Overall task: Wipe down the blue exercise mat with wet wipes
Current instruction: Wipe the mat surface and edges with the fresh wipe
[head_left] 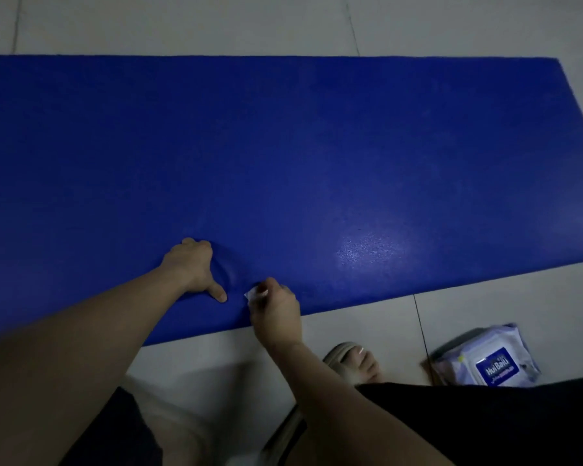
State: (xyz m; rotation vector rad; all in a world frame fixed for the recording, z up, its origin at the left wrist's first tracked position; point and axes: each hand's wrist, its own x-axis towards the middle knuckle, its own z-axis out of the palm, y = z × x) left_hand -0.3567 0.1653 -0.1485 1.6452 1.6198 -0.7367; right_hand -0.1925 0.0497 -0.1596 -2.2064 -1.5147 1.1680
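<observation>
Wipe [249,294] pinched in right hand [276,309], left hand [194,267] pressing blue mat [317,146]

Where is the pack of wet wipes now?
Head view, lower right: the pack lies on the floor beside the foot, just off the blue mat.

Faintly glossy, fine-grained blue mat [283,146]
</observation>
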